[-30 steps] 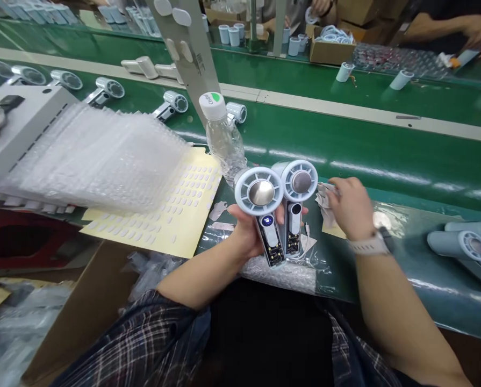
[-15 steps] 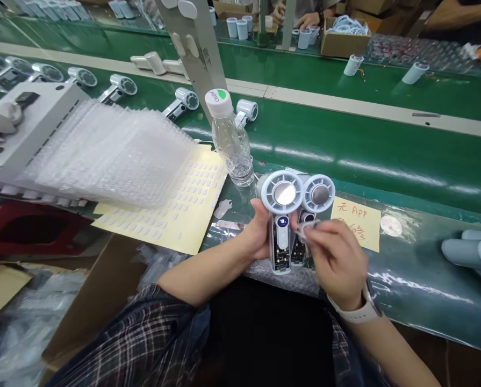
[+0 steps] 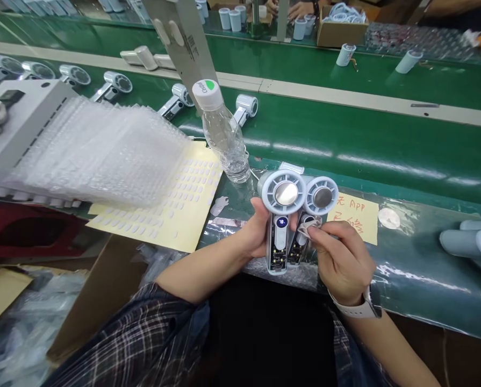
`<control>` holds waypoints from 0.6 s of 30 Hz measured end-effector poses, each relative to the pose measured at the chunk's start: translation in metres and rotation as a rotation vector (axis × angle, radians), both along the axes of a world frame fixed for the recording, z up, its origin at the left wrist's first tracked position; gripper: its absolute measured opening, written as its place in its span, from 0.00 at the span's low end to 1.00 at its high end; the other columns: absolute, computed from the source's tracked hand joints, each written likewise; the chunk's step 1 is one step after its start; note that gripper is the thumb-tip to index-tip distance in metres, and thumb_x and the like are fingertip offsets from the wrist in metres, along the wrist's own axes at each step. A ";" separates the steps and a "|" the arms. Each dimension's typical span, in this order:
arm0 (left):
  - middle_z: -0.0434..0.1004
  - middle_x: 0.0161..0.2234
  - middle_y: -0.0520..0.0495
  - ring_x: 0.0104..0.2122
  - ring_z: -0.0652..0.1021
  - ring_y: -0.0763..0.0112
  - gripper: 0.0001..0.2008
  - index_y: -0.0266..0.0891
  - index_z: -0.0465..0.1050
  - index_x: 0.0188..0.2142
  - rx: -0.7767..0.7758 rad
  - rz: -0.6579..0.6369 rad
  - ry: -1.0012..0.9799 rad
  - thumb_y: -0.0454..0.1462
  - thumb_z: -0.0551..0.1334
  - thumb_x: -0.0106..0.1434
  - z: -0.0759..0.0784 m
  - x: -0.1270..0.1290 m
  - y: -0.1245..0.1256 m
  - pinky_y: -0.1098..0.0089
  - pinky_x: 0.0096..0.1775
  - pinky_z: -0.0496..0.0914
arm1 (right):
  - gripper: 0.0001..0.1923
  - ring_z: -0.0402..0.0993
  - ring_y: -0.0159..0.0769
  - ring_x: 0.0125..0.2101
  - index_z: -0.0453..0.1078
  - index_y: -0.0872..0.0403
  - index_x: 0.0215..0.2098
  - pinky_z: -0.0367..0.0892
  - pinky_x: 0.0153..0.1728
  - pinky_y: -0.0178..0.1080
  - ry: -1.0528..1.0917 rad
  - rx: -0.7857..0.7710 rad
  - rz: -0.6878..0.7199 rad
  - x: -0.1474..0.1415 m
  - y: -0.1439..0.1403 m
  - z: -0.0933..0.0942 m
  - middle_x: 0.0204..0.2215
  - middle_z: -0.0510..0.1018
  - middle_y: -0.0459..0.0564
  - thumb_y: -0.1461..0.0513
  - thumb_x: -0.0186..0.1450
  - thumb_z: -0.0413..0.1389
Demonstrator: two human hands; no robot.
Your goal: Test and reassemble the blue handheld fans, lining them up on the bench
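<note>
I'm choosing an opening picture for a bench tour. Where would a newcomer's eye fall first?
Probably on the left pale-blue fan with its lit display, held in the left hand before the person. Close beside it is the right fan, where the right hand pinches a crumpled pale scrap at the handle. Farther left, a clear bottle stands beside a yellow sheet of pale ovals.

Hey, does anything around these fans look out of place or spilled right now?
I see no spill. A ragged scrap lies loose beside the yellow sticker sheet, looking like litter, and a drink bottle seems out of keeping near the handheld fans.
</note>
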State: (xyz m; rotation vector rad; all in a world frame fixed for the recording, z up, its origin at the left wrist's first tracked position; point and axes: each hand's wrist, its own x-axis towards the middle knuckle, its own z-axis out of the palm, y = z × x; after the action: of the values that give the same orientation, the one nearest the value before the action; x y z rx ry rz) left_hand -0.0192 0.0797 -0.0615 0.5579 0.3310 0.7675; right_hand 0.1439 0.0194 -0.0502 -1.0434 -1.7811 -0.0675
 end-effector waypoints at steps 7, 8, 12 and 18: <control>0.80 0.28 0.44 0.31 0.83 0.59 0.42 0.37 0.71 0.25 -0.029 -0.039 -0.022 0.76 0.67 0.43 0.003 -0.004 0.006 0.60 0.35 0.81 | 0.15 0.78 0.39 0.34 0.82 0.47 0.44 0.73 0.33 0.42 -0.015 -0.142 -0.125 0.032 -0.007 -0.002 0.35 0.80 0.49 0.73 0.69 0.61; 0.80 0.29 0.43 0.33 0.84 0.57 0.42 0.37 0.71 0.25 -0.016 -0.037 -0.033 0.76 0.66 0.43 0.004 -0.004 0.007 0.59 0.36 0.82 | 0.13 0.78 0.40 0.33 0.82 0.46 0.42 0.73 0.32 0.42 0.050 -0.161 -0.179 0.038 -0.006 -0.001 0.35 0.80 0.49 0.71 0.69 0.63; 0.81 0.30 0.41 0.37 0.85 0.54 0.43 0.38 0.71 0.25 0.015 -0.051 -0.016 0.77 0.65 0.43 0.003 -0.004 0.007 0.58 0.39 0.82 | 0.04 0.78 0.45 0.39 0.82 0.47 0.40 0.73 0.38 0.48 0.284 -0.272 -0.292 0.050 0.002 0.012 0.38 0.79 0.50 0.63 0.70 0.65; 0.81 0.31 0.41 0.30 0.82 0.62 0.43 0.37 0.72 0.26 0.059 -0.097 -0.004 0.78 0.62 0.46 -0.001 -0.001 0.002 0.63 0.35 0.80 | 0.06 0.77 0.49 0.54 0.81 0.46 0.41 0.76 0.54 0.56 0.330 -0.350 -0.061 0.030 0.014 0.033 0.49 0.76 0.53 0.65 0.70 0.63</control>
State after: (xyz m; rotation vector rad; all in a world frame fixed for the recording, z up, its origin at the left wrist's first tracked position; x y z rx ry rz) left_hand -0.0207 0.0819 -0.0625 0.6233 0.2764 0.6865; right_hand 0.1739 0.0338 -0.0177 -1.2747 -1.4883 0.3718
